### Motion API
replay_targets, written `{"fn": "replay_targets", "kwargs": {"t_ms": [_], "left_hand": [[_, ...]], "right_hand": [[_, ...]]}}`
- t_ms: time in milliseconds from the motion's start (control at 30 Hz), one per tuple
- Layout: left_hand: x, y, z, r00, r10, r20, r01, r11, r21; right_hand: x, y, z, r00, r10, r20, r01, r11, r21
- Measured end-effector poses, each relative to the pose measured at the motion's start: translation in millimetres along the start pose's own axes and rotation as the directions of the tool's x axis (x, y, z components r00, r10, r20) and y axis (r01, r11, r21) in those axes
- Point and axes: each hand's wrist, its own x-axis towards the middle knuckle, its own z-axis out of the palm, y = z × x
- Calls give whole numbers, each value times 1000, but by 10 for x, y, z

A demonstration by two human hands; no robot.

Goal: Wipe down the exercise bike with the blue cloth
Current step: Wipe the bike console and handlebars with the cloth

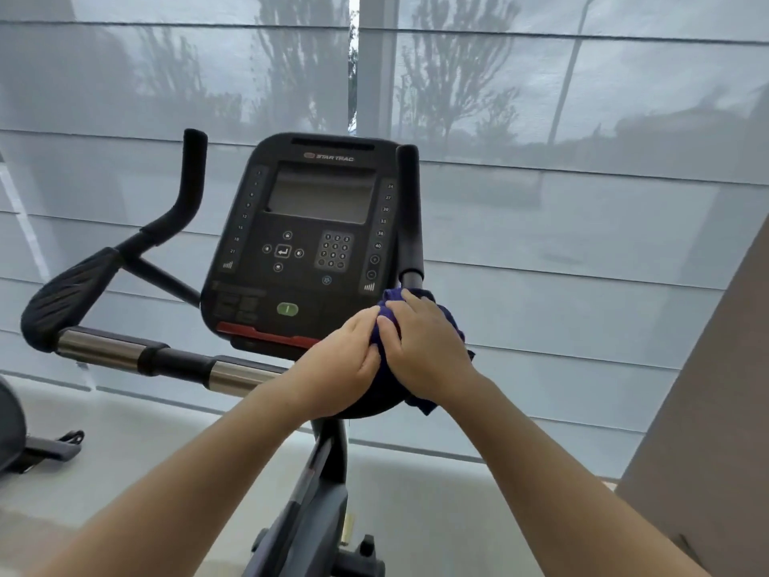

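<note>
The exercise bike's black console [308, 239] stands in the middle, with handlebars on both sides. A dark blue cloth [391, 316] is bunched over the base of the right handlebar [410, 210], just right of the console's lower corner. My right hand [424, 347] lies on top of the cloth with its fingers curled over it. My left hand [347, 358] grips the cloth's left side, thumb and fingers touching the right hand. Most of the cloth is hidden under both hands; a corner hangs below at the right.
The left handlebar [125, 264] with a padded rest and a chrome crossbar [166, 360] reaches left. The bike's post [320, 485] runs down between my arms. A sheer window blind [582, 202] fills the background. Part of another machine [25, 439] sits at the far left.
</note>
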Motion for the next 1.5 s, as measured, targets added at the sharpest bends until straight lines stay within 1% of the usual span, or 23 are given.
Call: {"fn": "replay_targets", "kwargs": {"t_ms": [100,167,233,300,367,467,600,700,800,867,967,1033,1133,1200,1267,1333,1433,1500], "left_hand": [[47,30,-17,997,-32,75,30,999,35],[183,6,-33,990,-71,122,74,997,-17],[285,-35,-49,986,-79,147,91,993,-76],[284,-47,-44,984,-76,161,92,992,-92],[239,-55,-27,986,-83,145,96,991,-90],[144,-31,-22,986,-117,121,122,992,-33],[1,99,31,982,-175,67,164,975,151],[-62,161,72,975,-223,-9,220,951,216],[-101,208,75,979,-198,-42,202,945,259],[-157,250,89,988,-142,-68,156,938,309],[-287,233,168,985,-87,-147,124,956,267],[-370,188,223,977,-104,-185,150,954,258],[-462,176,290,974,-124,-189,180,932,316],[-497,209,335,974,-91,-206,163,915,369],[-528,218,367,975,-57,-215,147,892,427],[-564,230,409,974,-40,-224,140,882,451],[-582,205,406,976,-63,-208,149,890,431],[-548,173,352,974,-122,-189,182,922,341]], "right_hand": [[-28,16,93,998,-19,-54,20,1000,11],[101,50,105,998,-8,-70,11,999,51],[209,84,105,999,6,-36,-4,998,59],[242,113,118,1000,25,-3,-25,999,46],[214,107,125,1000,29,-10,-29,999,28],[175,73,119,999,31,-25,-31,999,9],[81,16,36,999,8,-41,-7,1000,30],[40,-1,4,999,-2,-46,4,999,48],[40,13,-2,999,-20,-43,22,999,43],[9,6,1,998,-43,-35,44,999,29],[-76,-4,32,999,-30,-20,31,998,51],[-150,10,64,1000,-18,-8,19,997,78],[-276,4,66,995,-79,-63,87,988,127],[-376,3,86,988,-109,-106,126,978,166],[-431,-9,100,989,-107,-103,127,970,206],[-477,10,92,990,-111,-85,128,964,231],[-514,53,101,986,-148,-75,162,957,241],[-495,44,85,987,-152,-47,159,962,224]]}}
